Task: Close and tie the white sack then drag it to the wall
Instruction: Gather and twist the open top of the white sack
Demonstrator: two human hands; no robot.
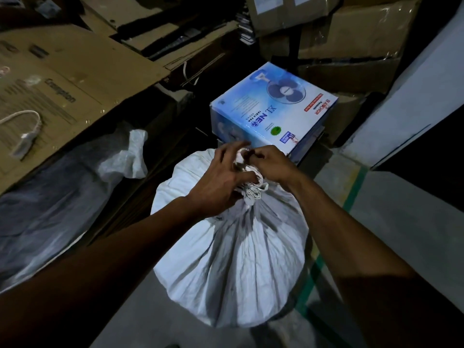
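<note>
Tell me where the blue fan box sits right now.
In the head view the blue fan box sits right of centre, just beyond the white sack, with brown cartons behind it.

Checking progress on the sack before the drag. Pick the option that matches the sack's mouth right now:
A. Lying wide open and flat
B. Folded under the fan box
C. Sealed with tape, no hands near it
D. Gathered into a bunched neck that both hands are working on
D: the white sack has its mouth bunched, with the left hand and right hand on the neck.
</note>
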